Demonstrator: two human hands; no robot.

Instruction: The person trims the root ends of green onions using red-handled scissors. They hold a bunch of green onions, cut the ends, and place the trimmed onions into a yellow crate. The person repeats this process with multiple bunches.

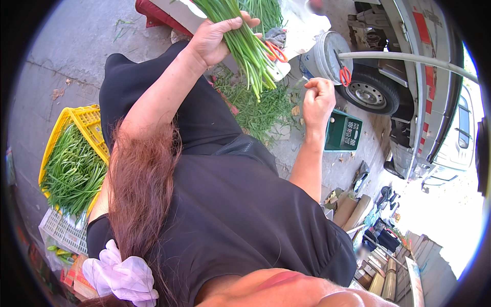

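My left hand (217, 40) is wrapped round a bunch of long green chives (246, 53), whose pale cut ends point down toward the ground. Orange-handled scissors (276, 51) lie just beside the stems. Off to the right, my right hand (319, 100) is closed in a pinch, apart from the bunch. A small shiny tip shows at its fingers, too small to name. Beyond it stands a pale bucket (308, 62), with red-handled scissors (344, 75) at its top. More chives (263, 11) lie behind the bunch I hold.
Green trimmings (261, 115) litter the ground before me. At my left a yellow crate (93, 123) holds loose chives (74, 171), above a white crate (64, 231). A green crate (343, 132) sits at right, near a truck wheel (369, 93) and a pale pole (404, 58).
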